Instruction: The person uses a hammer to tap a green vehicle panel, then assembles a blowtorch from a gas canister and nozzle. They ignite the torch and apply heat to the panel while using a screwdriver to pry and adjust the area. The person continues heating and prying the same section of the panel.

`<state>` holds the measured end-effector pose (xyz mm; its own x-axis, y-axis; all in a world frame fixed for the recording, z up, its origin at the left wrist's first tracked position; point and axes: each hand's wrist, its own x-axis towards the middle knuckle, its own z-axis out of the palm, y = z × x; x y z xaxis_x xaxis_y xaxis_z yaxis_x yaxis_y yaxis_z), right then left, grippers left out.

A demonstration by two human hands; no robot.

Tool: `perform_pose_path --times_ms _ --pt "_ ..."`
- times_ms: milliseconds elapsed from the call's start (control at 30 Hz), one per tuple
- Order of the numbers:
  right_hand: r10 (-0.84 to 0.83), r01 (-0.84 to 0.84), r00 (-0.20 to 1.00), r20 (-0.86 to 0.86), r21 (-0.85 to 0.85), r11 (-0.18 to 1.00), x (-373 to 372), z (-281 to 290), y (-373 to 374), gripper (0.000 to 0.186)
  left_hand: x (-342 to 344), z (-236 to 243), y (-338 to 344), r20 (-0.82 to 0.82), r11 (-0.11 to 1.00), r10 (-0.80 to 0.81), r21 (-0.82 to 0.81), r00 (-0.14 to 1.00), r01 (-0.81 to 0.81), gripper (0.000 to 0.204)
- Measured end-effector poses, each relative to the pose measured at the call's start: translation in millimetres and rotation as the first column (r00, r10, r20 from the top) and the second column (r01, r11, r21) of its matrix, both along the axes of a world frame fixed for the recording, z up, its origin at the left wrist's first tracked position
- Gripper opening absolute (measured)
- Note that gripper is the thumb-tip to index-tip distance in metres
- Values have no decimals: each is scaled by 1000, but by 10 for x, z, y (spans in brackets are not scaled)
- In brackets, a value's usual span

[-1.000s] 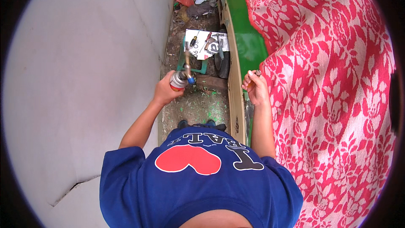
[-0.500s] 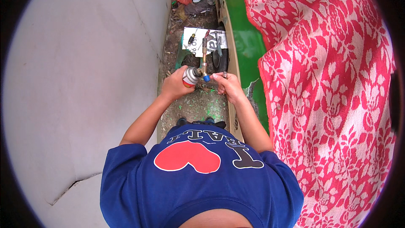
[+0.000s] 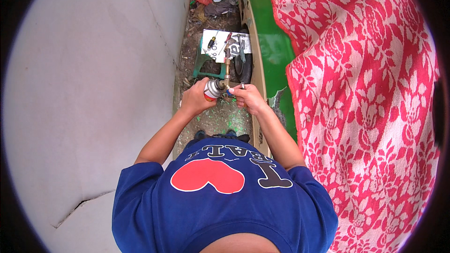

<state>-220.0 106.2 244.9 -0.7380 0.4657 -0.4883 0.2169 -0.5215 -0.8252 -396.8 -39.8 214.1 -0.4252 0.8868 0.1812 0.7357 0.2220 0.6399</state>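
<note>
My left hand (image 3: 194,97) is wrapped round the gas can (image 3: 213,89) of a gas torch, which tilts to the right. The torch's brass burner tube (image 3: 227,68) points away from me. At the base of that tube, the thumb and forefinger of my right hand (image 3: 251,98) pinch a blue knob (image 3: 229,92), mostly covered by the fingertips. A small metal-topped thing (image 3: 242,85), which looks like a lighter, sticks up from the curled fingers of the same hand; its body is largely hidden. No flame shows at the burner's end.
Beyond my hands a green stool (image 3: 209,74) bears a white printed board (image 3: 206,34) with a black-and-yellow screwdriver (image 3: 212,42) and a hammer (image 3: 241,47). A grey wall (image 3: 93,75) runs along my left. To the right are a green panel (image 3: 273,51) and a red-and-white floral cloth (image 3: 356,112).
Both hands and the torch have dropped slightly toward me. My right thumb and forefinger have moved left onto the blue knob, covering most of it.
</note>
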Motion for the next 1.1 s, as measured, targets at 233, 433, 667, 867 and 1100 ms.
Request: perform_pose_path --times_ms 233,433,667,867,1100 --pt "-5 0 999 50 103 995 -3 -19 -60 19 -5 -20 -10 2 999 -6 -36 1000 6 79" --pt "85 -92 996 -42 -220 971 84 -41 69 14 15 19 21 -21 1000 -18 -23 1000 17 79" --pt "-1 -40 988 152 266 963 -53 1 -69 17 -21 -32 29 -40 998 -24 -57 999 21 78" --pt "79 -83 997 -24 -232 969 80 -272 156 25 -39 -52 36 -44 997 -46 -57 998 43 79" --pt "-31 -100 974 224 549 830 -47 -305 -32 25 -52 -61 9 -67 993 -55 -107 996 47 80"
